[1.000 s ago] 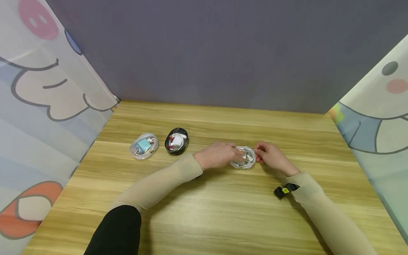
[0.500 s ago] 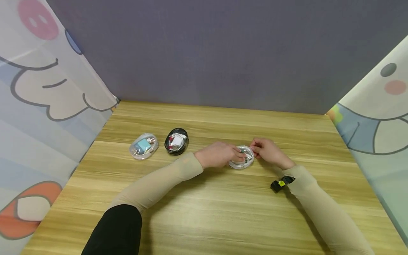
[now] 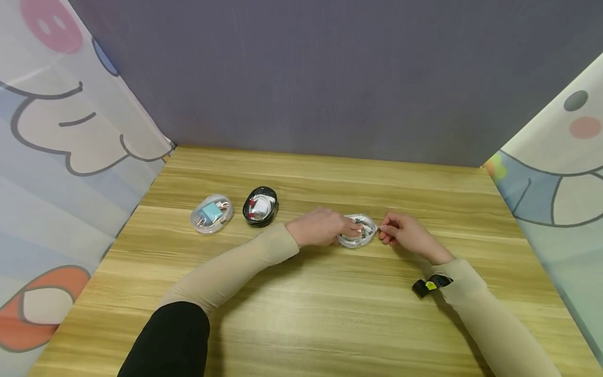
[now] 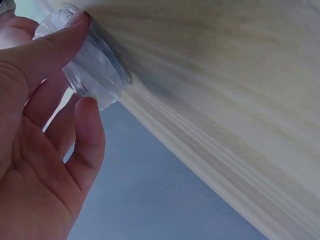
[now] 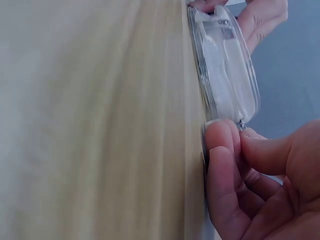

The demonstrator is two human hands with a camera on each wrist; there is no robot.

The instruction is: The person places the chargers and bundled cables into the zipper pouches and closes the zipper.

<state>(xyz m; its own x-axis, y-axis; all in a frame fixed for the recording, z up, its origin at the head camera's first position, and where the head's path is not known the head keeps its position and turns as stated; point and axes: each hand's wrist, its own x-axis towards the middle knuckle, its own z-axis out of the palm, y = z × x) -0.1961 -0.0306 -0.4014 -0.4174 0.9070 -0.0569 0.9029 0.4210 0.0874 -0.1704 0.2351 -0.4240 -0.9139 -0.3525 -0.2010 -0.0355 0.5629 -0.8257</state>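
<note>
A small oval clear pouch point(image 3: 366, 236) with a white rim and cables inside lies on the wooden table point(image 3: 311, 309). My left hand point(image 3: 316, 228) holds its left side in the head view. In the left wrist view the thumb lies across the pouch point(image 4: 97, 72), with the fingers around its other side. At the right end, my right hand point(image 3: 409, 238) pinches the small metal zipper pull point(image 5: 242, 124) between thumb and forefinger. Those fingertips partly cover the pull, and the left fingers hide part of the pouch's contents.
To the left lie a clear pouch point(image 3: 199, 225) holding a light blue block and cables, and a black-rimmed pouch point(image 3: 257, 222) with a white plug and cable. A grey panel point(image 3: 301, 78) stands along the table's back edge. Cartoon-printed sheets point(image 3: 52, 220) flank both sides.
My right hand first shifted left and away along the pouch's right end, then came back right and nearer, pinching the zipper pull. My left hand stays on the pouch.
</note>
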